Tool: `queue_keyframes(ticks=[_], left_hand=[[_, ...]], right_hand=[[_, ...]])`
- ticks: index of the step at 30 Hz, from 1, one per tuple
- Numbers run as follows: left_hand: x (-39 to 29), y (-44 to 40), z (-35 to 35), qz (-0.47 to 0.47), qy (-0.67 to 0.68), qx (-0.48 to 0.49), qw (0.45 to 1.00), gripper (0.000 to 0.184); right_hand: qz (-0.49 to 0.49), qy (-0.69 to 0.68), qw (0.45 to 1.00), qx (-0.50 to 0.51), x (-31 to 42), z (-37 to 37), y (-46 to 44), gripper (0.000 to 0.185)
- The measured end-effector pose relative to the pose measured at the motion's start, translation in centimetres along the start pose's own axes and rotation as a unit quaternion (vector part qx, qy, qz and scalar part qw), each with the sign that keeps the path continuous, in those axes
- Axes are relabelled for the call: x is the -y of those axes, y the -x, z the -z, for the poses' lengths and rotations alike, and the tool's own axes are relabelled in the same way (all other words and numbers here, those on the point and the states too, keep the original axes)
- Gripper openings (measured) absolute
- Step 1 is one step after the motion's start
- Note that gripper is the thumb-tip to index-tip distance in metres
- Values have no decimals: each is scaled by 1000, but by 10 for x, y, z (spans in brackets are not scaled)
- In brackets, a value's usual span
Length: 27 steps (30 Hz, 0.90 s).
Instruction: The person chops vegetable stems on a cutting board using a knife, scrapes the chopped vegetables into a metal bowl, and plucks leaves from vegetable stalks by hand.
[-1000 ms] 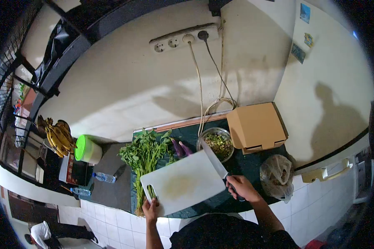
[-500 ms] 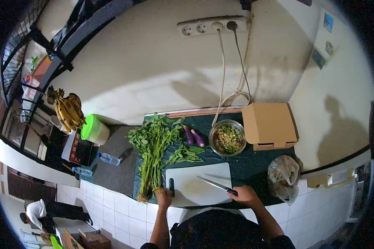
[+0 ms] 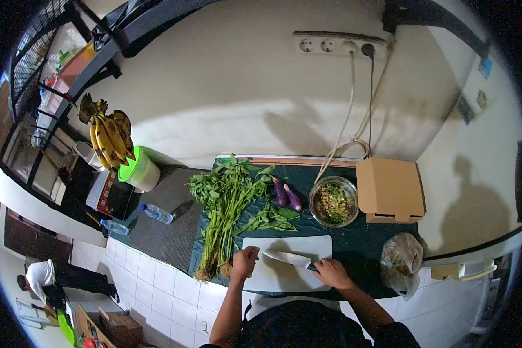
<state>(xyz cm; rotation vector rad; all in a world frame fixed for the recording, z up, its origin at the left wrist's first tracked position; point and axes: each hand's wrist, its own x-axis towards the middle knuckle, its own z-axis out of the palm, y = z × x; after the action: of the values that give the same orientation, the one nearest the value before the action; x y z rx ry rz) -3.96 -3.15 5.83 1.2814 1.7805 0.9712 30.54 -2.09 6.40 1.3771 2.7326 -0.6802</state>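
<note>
My right hand [image 3: 332, 274] is wrapped around the dark handle of a kitchen knife [image 3: 288, 257], whose blade points left over the white cutting board [image 3: 272, 281]. At the board's left edge is my left hand [image 3: 245, 262], its fingers curled closed; what they hold, if anything, is hidden. Just left of it lies a large bunch of leafy greens [image 3: 221, 217], with roots at the near end. Some separate leafy sprigs [image 3: 272, 218] rest behind the board. Beyond these are two purple eggplants [image 3: 287, 195].
A metal bowl [image 3: 334, 201] of chopped vegetables stands beside a cardboard box [image 3: 390, 189]. To the right sits a filled plastic bag [image 3: 401, 264]. Plastic bottles [image 3: 156, 213], a green-lidded tub [image 3: 139, 171] and hanging bananas [image 3: 110, 139] are leftward. Another person [image 3: 64, 278] bends at far left.
My left hand has lifted from the roots of the greens and moved right to the board. The knife has swung flatter across the board. The camera view has shifted.
</note>
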Motion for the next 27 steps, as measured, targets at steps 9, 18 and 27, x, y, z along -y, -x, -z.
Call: queue_keyframes(ticks=[9,18,27], left_hand=[[-1,-87,5,-74,-347,-16,935,50],[23,-107,-80,-84,-225,97,966,64],[3,-116,-13,-60,-109,49,991,26]], right_hand=[[-20,-23,1000,-2,-1,9,-20,28],[-81,-81,992,45,-3,10,-31,29],[-80,-63,993,-54,9,39,-92,21]])
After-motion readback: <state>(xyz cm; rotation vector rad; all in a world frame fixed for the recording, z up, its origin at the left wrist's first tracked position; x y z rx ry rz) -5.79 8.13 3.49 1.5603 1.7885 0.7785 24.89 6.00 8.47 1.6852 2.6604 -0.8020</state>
